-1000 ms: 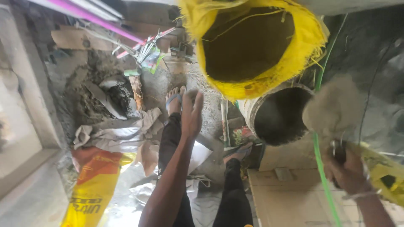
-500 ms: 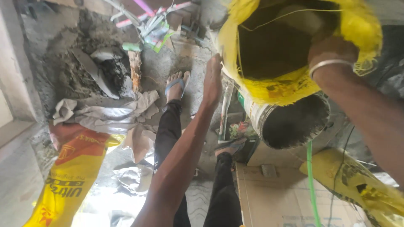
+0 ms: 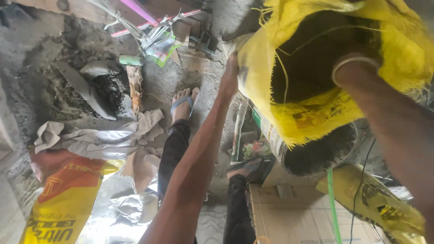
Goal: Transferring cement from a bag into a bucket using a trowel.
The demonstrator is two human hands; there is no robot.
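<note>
The fingers of the left hand press against the outer left edge of the yellow woven sack and look closed on its rim, though the fingertips are hidden by the fabric. The right hand is out of sight: its wrist, wearing a metal bangle, goes down into the sack's dark mouth, so I cannot tell how those fingers are set.

The sack is held up, mouth open toward the camera, directly over a round metal bucket with a dark inside. The step in hand looks like keeping the sack open while reaching into it; any next move would call for a firm hold on the frayed rim so it does not fold shut.

Below is a rough concrete floor with a heap of grey mortar, crumpled paper, a yellow and orange cement bag and flattened cardboard. The person's sandalled foot stands among them.
</note>
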